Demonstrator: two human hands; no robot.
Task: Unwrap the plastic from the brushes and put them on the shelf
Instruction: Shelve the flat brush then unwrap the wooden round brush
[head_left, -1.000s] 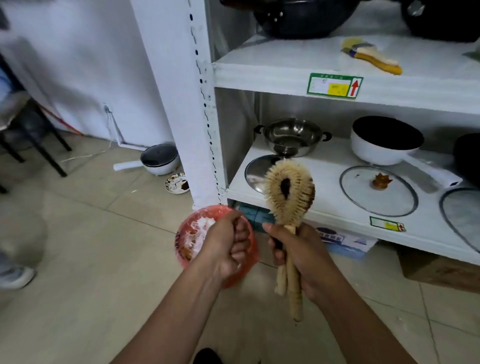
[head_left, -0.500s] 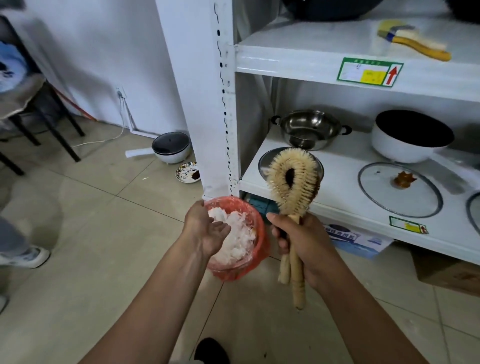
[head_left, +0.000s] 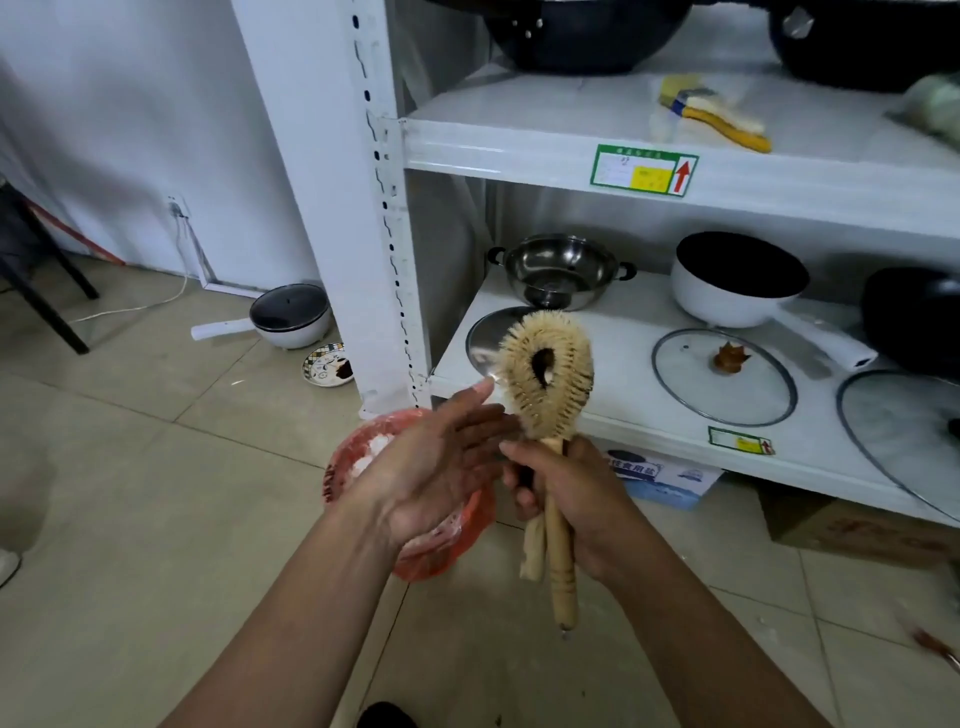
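Observation:
My right hand (head_left: 566, 493) grips the wooden handles of the round bristle brushes (head_left: 548, 379), held upright in front of the white shelf (head_left: 571, 156). No plastic shows on the bristle head. My left hand (head_left: 441, 462) is flat with straight fingers, its tips next to the bristles. Under it stands a red bin (head_left: 447, 545) holding white crumpled plastic. A yellow-handled brush (head_left: 722, 117) lies on the upper shelf board.
The lower shelf board carries a steel pot (head_left: 561, 270), a white saucepan (head_left: 737, 283) and glass lids (head_left: 724, 376). A small cooker (head_left: 291, 314) and a patterned dish (head_left: 327, 364) sit on the tiled floor at left. Boxes (head_left: 665, 478) are under the shelf.
My left hand left the red bin, opened flat and rose to the brush head. The view shifted closer to the shelf. The right hand kept its hold.

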